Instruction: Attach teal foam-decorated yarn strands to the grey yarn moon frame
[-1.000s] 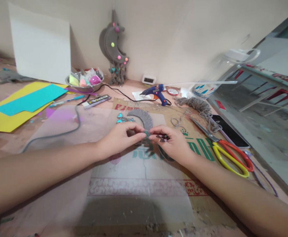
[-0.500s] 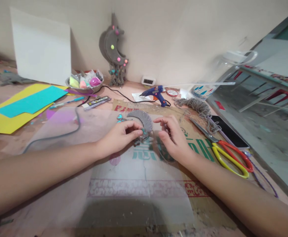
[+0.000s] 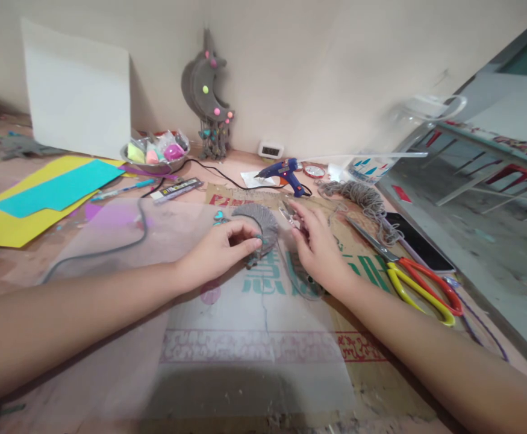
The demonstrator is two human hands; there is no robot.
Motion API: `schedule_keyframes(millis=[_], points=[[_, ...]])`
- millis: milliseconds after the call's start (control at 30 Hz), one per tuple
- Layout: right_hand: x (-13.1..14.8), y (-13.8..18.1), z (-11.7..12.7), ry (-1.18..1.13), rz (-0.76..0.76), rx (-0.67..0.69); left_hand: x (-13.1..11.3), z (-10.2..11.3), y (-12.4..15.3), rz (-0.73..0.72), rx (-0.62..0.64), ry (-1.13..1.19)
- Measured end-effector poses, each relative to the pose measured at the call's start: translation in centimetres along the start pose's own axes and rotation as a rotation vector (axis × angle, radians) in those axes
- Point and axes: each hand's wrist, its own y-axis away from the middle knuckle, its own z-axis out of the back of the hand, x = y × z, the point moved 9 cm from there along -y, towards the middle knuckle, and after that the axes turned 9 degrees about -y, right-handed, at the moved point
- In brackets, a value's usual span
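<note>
A small crescent moon wrapped in grey yarn (image 3: 267, 224) lies on the translucent sheet, with teal heart charms (image 3: 218, 216) beside its upper tip. My left hand (image 3: 227, 244) pinches the lower end of the crescent between thumb and fingertips; a dangling charm there is mostly covered. To the right of the crescent, my right hand (image 3: 315, 241) has its fingers curled round a small shiny tool (image 3: 286, 211). Its outline is blurred, so I cannot make out its kind. A loose strand of grey yarn (image 3: 293, 274) trails down from the crescent below my right hand.
Behind the hands are a blue glue gun (image 3: 285, 175), a bowl of coloured clay (image 3: 155, 154) and a larger crescent hanging (image 3: 202, 87). Scissors (image 3: 412, 283), a grey yarn bundle (image 3: 358, 199) and a phone (image 3: 419, 241) lie right. Coloured sheets (image 3: 55, 187) lie left; a cable crosses the table.
My right hand now has a small shiny tool in its fingers, pointing up beside the crescent; earlier no tool showed clearly there. My left hand keeps its pinch in nearly the same spot.
</note>
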Motion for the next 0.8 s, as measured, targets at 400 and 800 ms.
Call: schedule_keyframes(millis=[400,800], points=[[4.4,0.7,0.1,-0.171,0.241,0.013,-0.3,-0.3,0.0,-0.042,0.048,-0.006],[4.6,0.7,-0.5,-0.149,0.234,0.077,-0.2,-0.4,0.1,0.001,0.056,-0.016]])
